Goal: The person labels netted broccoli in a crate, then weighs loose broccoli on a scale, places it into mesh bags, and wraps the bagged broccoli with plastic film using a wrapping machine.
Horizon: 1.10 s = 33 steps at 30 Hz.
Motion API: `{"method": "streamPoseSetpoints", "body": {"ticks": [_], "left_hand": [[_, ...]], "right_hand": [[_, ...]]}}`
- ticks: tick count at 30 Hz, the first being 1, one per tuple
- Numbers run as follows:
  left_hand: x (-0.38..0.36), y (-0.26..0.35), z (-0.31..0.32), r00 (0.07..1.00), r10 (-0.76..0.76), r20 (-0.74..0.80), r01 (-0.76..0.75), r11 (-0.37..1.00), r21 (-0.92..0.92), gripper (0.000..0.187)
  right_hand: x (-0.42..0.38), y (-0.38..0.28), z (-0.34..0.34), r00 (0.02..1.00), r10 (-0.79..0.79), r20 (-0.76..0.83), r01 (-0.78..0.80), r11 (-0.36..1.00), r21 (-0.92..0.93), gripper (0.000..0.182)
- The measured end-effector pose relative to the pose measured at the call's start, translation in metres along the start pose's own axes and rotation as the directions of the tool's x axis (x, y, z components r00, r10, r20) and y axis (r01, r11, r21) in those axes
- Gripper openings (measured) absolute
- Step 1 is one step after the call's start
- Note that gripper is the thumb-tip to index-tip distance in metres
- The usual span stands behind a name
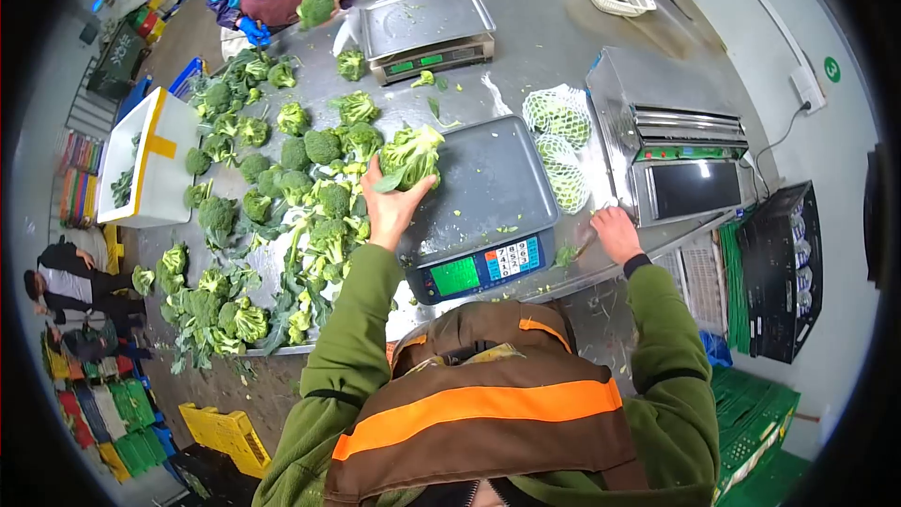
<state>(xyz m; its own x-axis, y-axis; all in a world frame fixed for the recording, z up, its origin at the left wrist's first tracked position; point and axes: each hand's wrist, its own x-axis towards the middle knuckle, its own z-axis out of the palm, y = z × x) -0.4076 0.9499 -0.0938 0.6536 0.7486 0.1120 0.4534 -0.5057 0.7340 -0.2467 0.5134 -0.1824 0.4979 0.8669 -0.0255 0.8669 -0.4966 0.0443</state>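
My left hand (388, 207) grips a head of broccoli (410, 156) at the left edge of the weighing scale's metal pan (493, 183). The scale's green display (455, 275) faces me. My right hand (617, 232) rests on the steel table (554, 38) to the right of the scale, fingers closed around something thin that I cannot make out. Two netted bags of broccoli (560, 145) lie just beyond it. A heap of loose broccoli heads (272, 197) covers the table to the left of my left arm.
A second scale (427, 26) stands farther back. Across the table a person in a blue jacket and blue gloves holds a broccoli head (315, 7). A label printer (680, 155) sits at right, a white crate (145, 160) at left, and coloured crates (221, 432) on the floor.
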Motion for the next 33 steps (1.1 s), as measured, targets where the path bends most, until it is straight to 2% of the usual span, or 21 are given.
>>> {"method": "streamPoseSetpoints", "body": {"ticks": [2, 4, 5, 6, 7, 8, 9, 10, 11, 13, 14, 15, 17, 18, 20, 26, 28, 29, 30, 32, 33], "left_hand": [[0.012, -0.02, 0.025, 0.996, 0.084, -0.039, -0.091, 0.961, -0.262, 0.114], [0.012, -0.009, 0.02, 0.997, -0.027, 0.069, 0.057, 0.873, -0.484, 0.104], [0.011, -0.009, 0.019, 0.998, -0.024, 0.053, 0.047, 0.87, -0.491, 0.104], [0.01, -0.011, 0.018, 0.99, -0.084, 0.112, 0.136, 0.756, -0.641, 0.098], [0.01, -0.012, 0.017, 0.976, -0.127, 0.179, 0.219, 0.606, -0.765, 0.093], [0.006, 0.0, 0.0, 0.922, -0.181, 0.343, 0.387, 0.491, -0.781, 0.077], [-0.001, 0.004, -0.012, 0.842, -0.219, 0.493, 0.539, 0.356, -0.764, 0.07], [-0.008, 0.006, -0.025, 0.739, -0.234, 0.632, 0.673, 0.213, -0.708, 0.063], [-0.017, 0.011, -0.035, 0.693, -0.243, 0.678, 0.715, 0.121, -0.688, 0.049], [-0.035, 0.023, -0.055, 0.719, -0.118, 0.685, 0.686, -0.043, -0.727, 0.046], [-0.043, 0.032, -0.067, 0.738, -0.061, 0.672, 0.663, -0.122, -0.739, 0.045], [-0.049, 0.031, -0.074, 0.756, -0.064, 0.651, 0.641, -0.125, -0.757, 0.043], [-0.06, 0.023, -0.086, 0.781, -0.083, 0.619, 0.61, -0.113, -0.784, 0.043], [-0.065, 0.018, -0.094, 0.798, -0.092, 0.596, 0.588, -0.095, -0.803, 0.042], [-0.077, 0.01, -0.111, 0.827, -0.159, 0.54, 0.541, -0.037, -0.84, 0.042], [-0.114, -0.005, -0.161, 0.859, -0.308, 0.409, 0.406, -0.074, -0.911, 0.043], [-0.124, -0.006, -0.177, 0.891, -0.356, 0.281, 0.302, 0.003, -0.953, 0.043], [-0.131, -0.012, -0.183, 0.884, -0.347, 0.313, 0.32, -0.039, -0.947, 0.049], [-0.14, -0.027, -0.186, 0.915, -0.277, 0.292, 0.304, 0.001, -0.953, 0.06], [-0.156, -0.025, -0.207, 0.974, -0.214, 0.081, 0.132, 0.238, -0.962, 0.071], [-0.155, -0.027, -0.208, 0.967, -0.238, -0.091, -0.002, 0.35, -0.937, 0.082]], "right_hand": [[-0.014, -0.008, -0.02, 0.998, -0.058, -0.034, 0.06, 0.997, 0.048, 0.02], [-0.032, -0.028, -0.05, 0.996, 0.057, -0.075, -0.04, 0.978, 0.206, 0.023], [-0.046, -0.035, -0.055, 0.974, 0.224, -0.045, -0.184, 0.888, 0.422, 0.027], [-0.054, -0.044, -0.058, 0.925, 0.376, -0.051, -0.306, 0.819, 0.485, 0.027], [-0.055, -0.051, -0.06, 0.866, 0.475, -0.158, -0.328, 0.777, 0.538, 0.026], [-0.046, -0.06, -0.069, 0.786, 0.565, -0.251, -0.336, 0.731, 0.594, 0.025], [-0.034, -0.067, -0.077, 0.793, 0.554, -0.255, -0.325, 0.738, 0.592, 0.025], [-0.014, -0.079, -0.098, 0.787, 0.56, -0.261, -0.24, 0.667, 0.706, 0.025], [0.01, -0.092, -0.122, 0.779, 0.568, -0.266, -0.147, 0.578, 0.803, 0.024], [0.065, -0.118, -0.178, 0.873, 0.302, -0.383, 0.108, 0.646, 0.756, 0.023], [0.089, -0.13, -0.201, 0.908, 0.209, -0.363, 0.118, 0.704, 0.701, 0.023], [0.111, -0.143, -0.217, 0.937, 0.114, -0.332, 0.135, 0.756, 0.64, 0.023], [0.155, -0.167, -0.229, 0.888, -0.071, -0.455, 0.324, 0.797, 0.509, 0.02], [0.173, -0.178, -0.233, 0.884, -0.105, -0.456, 0.354, 0.788, 0.504, 0.02], [0.203, -0.202, -0.238, 0.807, -0.344, -0.479, 0.536, 0.767, 0.352, 0.017], [0.251, -0.272, -0.24, 0.623, -0.573, -0.533, 0.735, 0.662, 0.149, 0.018], [0.275, -0.285, -0.226, 0.573, -0.585, -0.573, 0.766, 0.632, 0.12, 0.013], [0.295, -0.278, -0.203, 0.574, -0.572, -0.586, 0.767, 0.626, 0.14, 0.009], [0.319, -0.255, -0.178, 0.714, -0.548, -0.435, 0.637, 0.767, 0.079, 0.006], [0.336, -0.224, -0.159, 0.902, -0.399, -0.166, 0.428, 0.879, 0.209, 0.01], [0.329, -0.227, -0.169, 0.915, -0.362, -0.18, 0.401, 0.867, 0.295, 0.014]]}}
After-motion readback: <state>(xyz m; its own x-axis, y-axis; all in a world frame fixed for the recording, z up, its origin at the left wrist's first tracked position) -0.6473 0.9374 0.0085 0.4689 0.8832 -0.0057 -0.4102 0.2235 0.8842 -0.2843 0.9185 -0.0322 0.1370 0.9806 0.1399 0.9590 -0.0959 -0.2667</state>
